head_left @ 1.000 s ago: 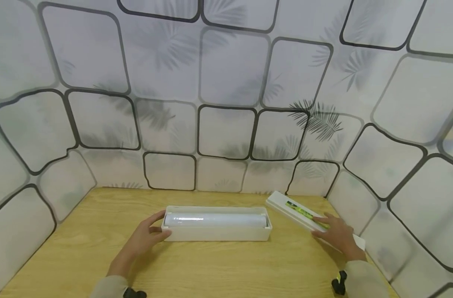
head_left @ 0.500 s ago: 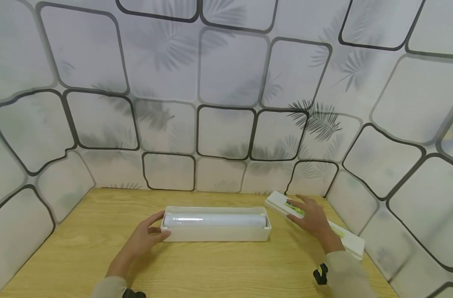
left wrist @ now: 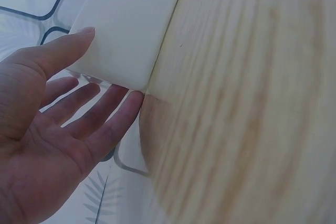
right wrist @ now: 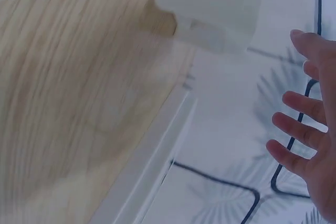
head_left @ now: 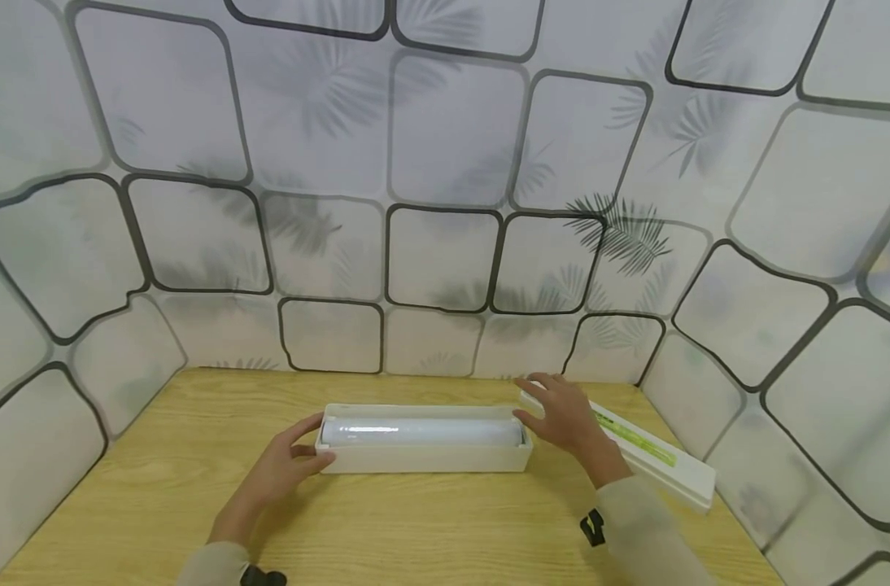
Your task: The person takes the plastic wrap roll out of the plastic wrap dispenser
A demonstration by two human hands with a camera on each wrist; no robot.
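A long white cling film dispenser box [head_left: 426, 461] stands lidless on the wooden table, with a shiny pale roll of cling film [head_left: 430, 431] lying inside. My left hand [head_left: 287, 460] holds the box's left end. In the left wrist view its thumb [left wrist: 68, 51] lies on the front wall and the other fingers reach along the end face. Spread fingers show on my right hand [head_left: 562, 415], which hovers by the box's right end and overlaps the far end of the white lid [head_left: 650, 448]. The right wrist view shows this hand [right wrist: 315, 124] apart from the box end [right wrist: 210, 3], holding nothing.
The lid, with a green and yellow label [head_left: 635, 439], lies slantwise on the right of the table [head_left: 416, 529]. A wall covering [head_left: 445, 260] with dark rounded outlines and leaf prints encloses the table at the back and sides.
My right hand has left the middle of the lid and moved left, to the right end of the dispenser box. The left hand, the box and the lid stay in place.
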